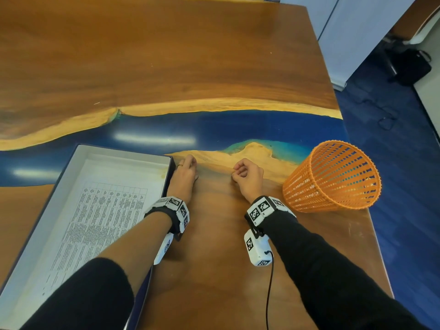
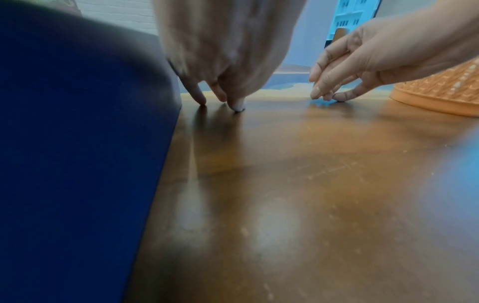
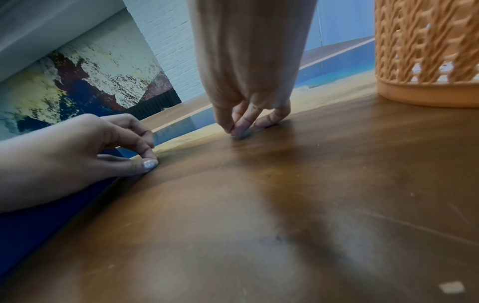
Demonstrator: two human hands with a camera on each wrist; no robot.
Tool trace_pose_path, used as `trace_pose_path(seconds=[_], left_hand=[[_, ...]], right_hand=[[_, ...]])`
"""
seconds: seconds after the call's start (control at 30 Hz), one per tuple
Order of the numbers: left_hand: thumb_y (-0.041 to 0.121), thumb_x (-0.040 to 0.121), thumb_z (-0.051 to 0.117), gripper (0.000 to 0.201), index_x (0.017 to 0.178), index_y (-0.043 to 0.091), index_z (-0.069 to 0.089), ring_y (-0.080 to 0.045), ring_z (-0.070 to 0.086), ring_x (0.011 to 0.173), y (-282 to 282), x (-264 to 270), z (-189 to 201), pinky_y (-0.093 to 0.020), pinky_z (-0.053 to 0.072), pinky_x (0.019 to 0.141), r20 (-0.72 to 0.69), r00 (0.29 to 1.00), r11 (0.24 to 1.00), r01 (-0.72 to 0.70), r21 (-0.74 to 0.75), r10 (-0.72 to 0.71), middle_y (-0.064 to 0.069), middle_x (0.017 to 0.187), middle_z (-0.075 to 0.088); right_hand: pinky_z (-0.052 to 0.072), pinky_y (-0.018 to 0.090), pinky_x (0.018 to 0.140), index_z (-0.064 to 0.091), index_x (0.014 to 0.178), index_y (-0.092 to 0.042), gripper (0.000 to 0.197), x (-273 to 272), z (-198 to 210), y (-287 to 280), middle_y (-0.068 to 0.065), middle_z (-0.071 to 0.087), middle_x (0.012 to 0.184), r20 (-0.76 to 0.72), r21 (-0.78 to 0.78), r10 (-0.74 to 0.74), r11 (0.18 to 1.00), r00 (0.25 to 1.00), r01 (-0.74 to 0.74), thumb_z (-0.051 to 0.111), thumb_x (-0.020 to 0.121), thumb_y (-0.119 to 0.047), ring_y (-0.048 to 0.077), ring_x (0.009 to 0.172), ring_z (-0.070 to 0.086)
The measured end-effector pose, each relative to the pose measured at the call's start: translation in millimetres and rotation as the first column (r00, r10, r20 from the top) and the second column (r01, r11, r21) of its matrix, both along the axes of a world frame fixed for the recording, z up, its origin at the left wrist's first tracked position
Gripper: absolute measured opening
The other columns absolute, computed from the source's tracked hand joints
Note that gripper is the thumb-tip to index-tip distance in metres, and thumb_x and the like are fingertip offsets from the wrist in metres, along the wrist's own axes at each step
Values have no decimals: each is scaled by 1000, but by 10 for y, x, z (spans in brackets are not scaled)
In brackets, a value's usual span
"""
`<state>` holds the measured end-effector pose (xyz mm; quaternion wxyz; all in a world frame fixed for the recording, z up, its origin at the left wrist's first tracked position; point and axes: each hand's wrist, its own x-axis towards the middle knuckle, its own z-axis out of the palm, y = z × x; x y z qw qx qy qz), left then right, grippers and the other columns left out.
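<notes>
My left hand (image 1: 185, 172) rests on the wooden table (image 1: 214, 270) beside the right wall of an open dark blue box (image 1: 119, 152). Its fingers are loosely curled, and the left wrist view shows the left fingertips (image 2: 201, 99) touching the wood. My right hand (image 1: 247, 175) sits a short way to the right, also loosely curled, thumb against forefinger at the tabletop in the right wrist view (image 3: 234, 129). I see nothing held in either hand. A printed sheet (image 1: 100, 215) lies flat inside the box.
An orange mesh basket (image 1: 333, 177) stands at the table's right edge, close to my right hand. A blue resin band (image 1: 214, 129) crosses the table beyond the hands. A black cable (image 1: 269, 294) hangs from the right wrist unit. The floor lies right of the table.
</notes>
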<state>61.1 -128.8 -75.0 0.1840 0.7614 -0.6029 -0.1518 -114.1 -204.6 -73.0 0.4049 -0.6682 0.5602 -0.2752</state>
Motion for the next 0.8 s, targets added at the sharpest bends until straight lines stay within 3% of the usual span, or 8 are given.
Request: trace_pose_path(seconds=[0.1, 0.17, 0.3, 0.4, 0.53, 0.6, 0.7, 0.8], left_hand=[[-9, 86, 53, 17, 98, -1, 62, -29, 44, 114, 2, -21, 9, -39, 50, 84, 191, 979, 993, 54, 108, -74, -12, 123, 42], [-5, 89, 51, 24, 110, 3, 60, -27, 38, 121, 8, -40, 7, -31, 50, 85, 302, 948, 986, 53, 157, -99, -9, 131, 36], [-2, 92, 46, 31, 121, 4, 54, -28, 37, 122, -2, -88, -2, -26, 47, 85, 386, 917, 979, 25, 201, -102, -10, 135, 33], [0, 94, 44, 26, 116, 3, 56, -29, 40, 117, 22, -69, -54, -28, 48, 88, 306, 950, 984, 3, 175, -57, -12, 132, 36], [-18, 83, 48, 25, 106, -10, 54, -39, 48, 104, 71, -47, -82, -47, 46, 91, 67, 996, 996, -62, 64, 57, -27, 119, 44], [-22, 82, 47, 28, 109, -12, 50, -41, 49, 105, 84, -68, -29, -50, 45, 92, -62, 994, 996, -92, 13, 93, -30, 118, 46], [-13, 89, 48, 12, 97, -6, 54, -25, 48, 98, 87, -72, 33, -16, 39, 90, -166, 980, 993, -114, -33, 107, -18, 113, 44], [1, 91, 56, 7, 94, -5, 56, -15, 47, 93, 96, -40, 22, -15, 35, 85, -187, 976, 993, -119, -4, 116, -6, 116, 41]], right_hand=[[42, 6, 55, 64, 82, -4, 13, 9, 37, 30, 8, 61, 74, 13, 2, 6, 1000, 1000, -6, 62, 76, 8, 9, 60, 50], [42, 6, 55, 64, 82, -4, 14, 18, 66, 46, 8, 61, 74, 22, 3, 5, 1000, 1000, -5, 62, 76, 8, 10, 61, 50], [40, 6, 54, 64, 82, -3, 14, 11, 134, 108, 6, 59, 71, 27, -7, 15, 1000, 1000, -14, 59, 76, 9, 8, 57, 47], [41, 8, 54, 65, 82, -3, 14, -19, 141, 155, 6, 59, 70, 29, -8, 16, 1000, 999, -16, 59, 76, 8, 9, 57, 48], [41, 8, 55, 64, 82, -4, 15, -72, 124, 188, 6, 59, 70, 18, -1, 19, 1000, 1000, -19, 59, 76, 8, 7, 56, 47], [43, 12, 56, 64, 83, -4, 14, -94, 122, 204, 6, 60, 70, 10, 2, 18, 1000, 1000, -18, 59, 76, 8, 10, 57, 49], [50, 27, 61, 64, 83, -4, 13, -109, 130, 217, 9, 61, 72, 13, 7, 15, 1000, 1000, -15, 60, 76, 7, 14, 60, 52], [51, 30, 63, 64, 83, -4, 13, -109, 128, 224, 10, 62, 73, 5, 11, 28, 1000, 1000, -28, 61, 77, 7, 16, 62, 53]])
